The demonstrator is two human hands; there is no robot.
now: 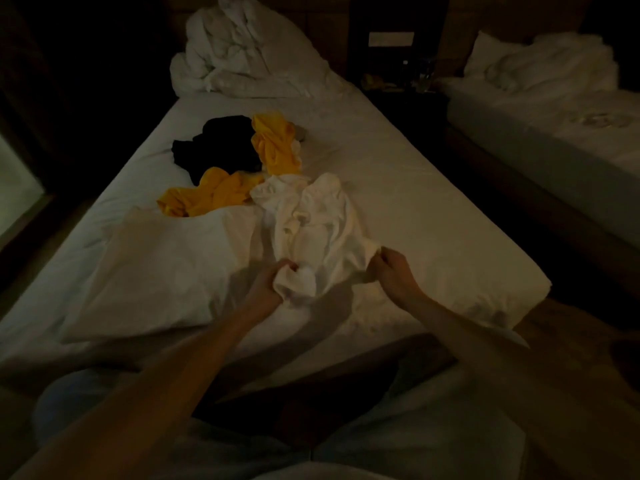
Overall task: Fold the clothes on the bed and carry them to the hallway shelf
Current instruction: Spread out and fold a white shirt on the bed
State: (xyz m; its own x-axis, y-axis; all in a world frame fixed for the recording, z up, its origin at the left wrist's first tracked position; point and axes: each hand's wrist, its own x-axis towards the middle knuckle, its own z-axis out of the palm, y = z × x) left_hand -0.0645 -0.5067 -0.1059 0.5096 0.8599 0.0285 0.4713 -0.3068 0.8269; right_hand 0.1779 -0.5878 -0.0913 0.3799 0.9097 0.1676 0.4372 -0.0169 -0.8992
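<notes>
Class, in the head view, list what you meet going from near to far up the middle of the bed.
left hand gripping the white garment → yellow garment → bundled white duvet at the head of the bed.

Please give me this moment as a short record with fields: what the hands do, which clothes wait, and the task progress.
left hand: grips the near edge of the crumpled white cloth garment
right hand: pinches the same garment's right corner
waiting clothes: black garment, two yellow garments, all unfolded
surface: bed with white sheet
progress: nothing folded yet
</notes>
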